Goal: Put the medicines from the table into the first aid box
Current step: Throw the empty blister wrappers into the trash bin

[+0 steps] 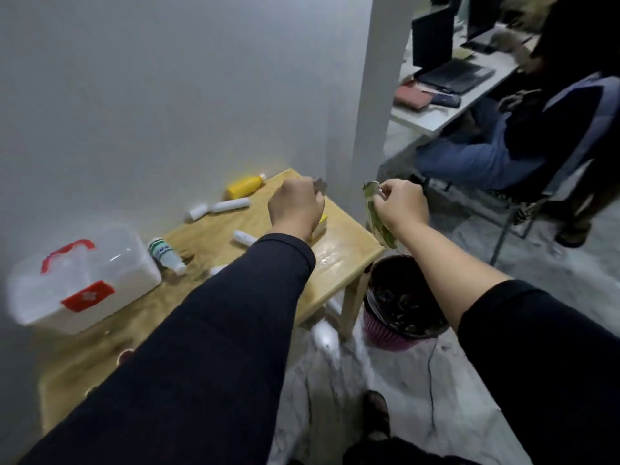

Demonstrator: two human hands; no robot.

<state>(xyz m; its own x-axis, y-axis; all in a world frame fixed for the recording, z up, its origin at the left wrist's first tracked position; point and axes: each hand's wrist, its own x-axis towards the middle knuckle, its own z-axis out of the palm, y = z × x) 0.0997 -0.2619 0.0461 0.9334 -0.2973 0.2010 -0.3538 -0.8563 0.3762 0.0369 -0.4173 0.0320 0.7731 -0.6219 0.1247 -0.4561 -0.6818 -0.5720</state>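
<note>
Motion blur softens the first aid box (84,283), whose label cannot be read. The left sleeve (188,333) hides part of the surface (339,243), a small white bottle (244,237) and most of a yellow box (321,226). What the left hand (295,206) pinches is too blurred to identify; the greenish strip (377,216) in the right hand (401,204) likewise.
</note>
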